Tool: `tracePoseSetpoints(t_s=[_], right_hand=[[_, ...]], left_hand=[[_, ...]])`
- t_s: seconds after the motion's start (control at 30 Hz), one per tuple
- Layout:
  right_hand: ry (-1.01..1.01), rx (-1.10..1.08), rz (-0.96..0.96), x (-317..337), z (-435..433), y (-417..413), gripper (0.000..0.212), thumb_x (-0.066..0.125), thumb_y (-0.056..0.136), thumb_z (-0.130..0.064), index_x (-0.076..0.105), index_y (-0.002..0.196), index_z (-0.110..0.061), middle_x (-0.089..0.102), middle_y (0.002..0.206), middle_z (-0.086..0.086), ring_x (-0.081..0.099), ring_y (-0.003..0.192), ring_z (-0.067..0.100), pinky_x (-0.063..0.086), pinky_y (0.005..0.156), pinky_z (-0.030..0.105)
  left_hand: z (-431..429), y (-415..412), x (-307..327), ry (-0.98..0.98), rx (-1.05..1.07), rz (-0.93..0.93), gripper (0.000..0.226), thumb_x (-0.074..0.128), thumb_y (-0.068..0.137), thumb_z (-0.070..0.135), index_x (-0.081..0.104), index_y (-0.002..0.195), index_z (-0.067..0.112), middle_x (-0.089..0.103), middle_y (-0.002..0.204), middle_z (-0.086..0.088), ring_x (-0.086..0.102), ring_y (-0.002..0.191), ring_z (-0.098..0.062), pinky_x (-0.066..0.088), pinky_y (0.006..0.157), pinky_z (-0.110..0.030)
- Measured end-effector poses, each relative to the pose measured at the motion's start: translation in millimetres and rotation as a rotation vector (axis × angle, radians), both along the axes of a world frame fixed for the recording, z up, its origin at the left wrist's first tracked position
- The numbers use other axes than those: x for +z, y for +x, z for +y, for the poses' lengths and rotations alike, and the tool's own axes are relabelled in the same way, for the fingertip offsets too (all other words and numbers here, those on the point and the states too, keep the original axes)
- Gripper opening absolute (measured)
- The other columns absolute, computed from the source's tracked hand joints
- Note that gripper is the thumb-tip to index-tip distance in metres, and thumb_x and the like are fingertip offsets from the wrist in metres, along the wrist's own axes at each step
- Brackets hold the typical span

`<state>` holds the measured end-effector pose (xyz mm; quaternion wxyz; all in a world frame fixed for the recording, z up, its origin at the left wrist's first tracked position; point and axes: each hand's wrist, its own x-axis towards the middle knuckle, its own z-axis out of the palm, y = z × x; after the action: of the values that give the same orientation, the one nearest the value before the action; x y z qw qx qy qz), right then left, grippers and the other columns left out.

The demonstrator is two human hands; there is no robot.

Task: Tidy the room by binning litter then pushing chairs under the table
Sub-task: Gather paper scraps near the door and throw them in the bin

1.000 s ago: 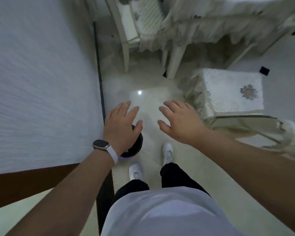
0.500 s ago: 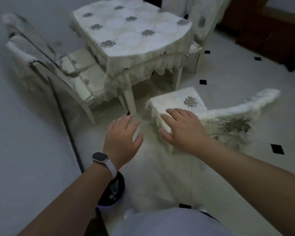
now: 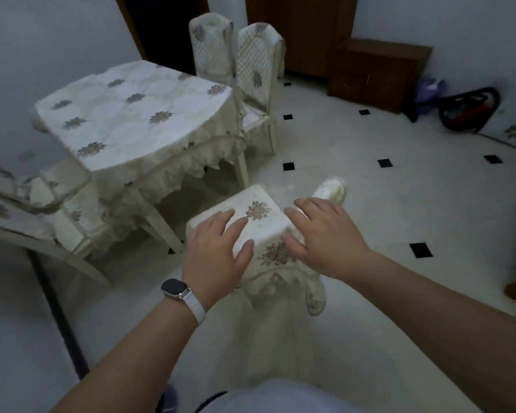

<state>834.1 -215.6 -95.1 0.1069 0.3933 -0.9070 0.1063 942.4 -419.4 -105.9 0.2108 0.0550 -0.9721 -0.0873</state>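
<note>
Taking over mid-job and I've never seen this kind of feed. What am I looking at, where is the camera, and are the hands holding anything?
No machine here: a person works with bare hands, and the one picture comes from a camera on their head, looking forward and down. The left hand, with a watch, and the right hand are spread open over a cloth-covered chair, fingers holding nothing. Ahead stands the table under a flowered cloth, with more chairs around it.
</note>
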Motion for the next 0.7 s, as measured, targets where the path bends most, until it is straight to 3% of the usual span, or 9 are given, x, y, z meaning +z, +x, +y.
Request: tracePoseSetpoints(t_s=[0.33, 0.53, 0.7], right_hand=[[-0.043, -0.171, 0.007, -17.9, 60.2, -82.4, 0.051, 0.044, 0.090, -0.050, 0.065, 0.118, -0.012, 0.063, 0.119, 0.010, 0.058, 0.110, 0.029, 0.043, 0.095, 0.042], [0.074, -0.273, -0.019, -23.6, 68.6, -155.8, 0.054, 0.041, 0.090, -0.050, 0.063, 0.123, -0.014, 0.062, 0.126, 0.010, 0.056, 0.115, 0.030, 0.043, 0.098, 0.042], [0.108, -0.336, 0.045, -8.1, 71.8, -222.0, 0.053, 0.043, 0.089, -0.048, 0.065, 0.120, -0.011, 0.063, 0.123, 0.013, 0.059, 0.111, 0.034, 0.045, 0.095, 0.043]], left_hand=[[38.7, -125.3, -7.4, 0.046, -0.149, 0.023, 0.042, 0.052, 0.088, 0.042, 0.068, 0.118, 0.017, 0.062, 0.128, -0.008, 0.056, 0.118, -0.028, 0.044, 0.096, -0.045], [39.3, -231.1, -23.2, 0.159, -0.243, 0.000, 0.042, 0.052, 0.090, 0.041, 0.067, 0.122, 0.017, 0.062, 0.129, -0.009, 0.056, 0.118, -0.028, 0.047, 0.097, -0.046], [41.7, -313.6, -31.3, 0.107, -0.379, -0.017, 0.043, 0.052, 0.092, 0.041, 0.064, 0.126, 0.018, 0.060, 0.133, -0.009, 0.054, 0.122, -0.030, 0.044, 0.100, -0.049]])
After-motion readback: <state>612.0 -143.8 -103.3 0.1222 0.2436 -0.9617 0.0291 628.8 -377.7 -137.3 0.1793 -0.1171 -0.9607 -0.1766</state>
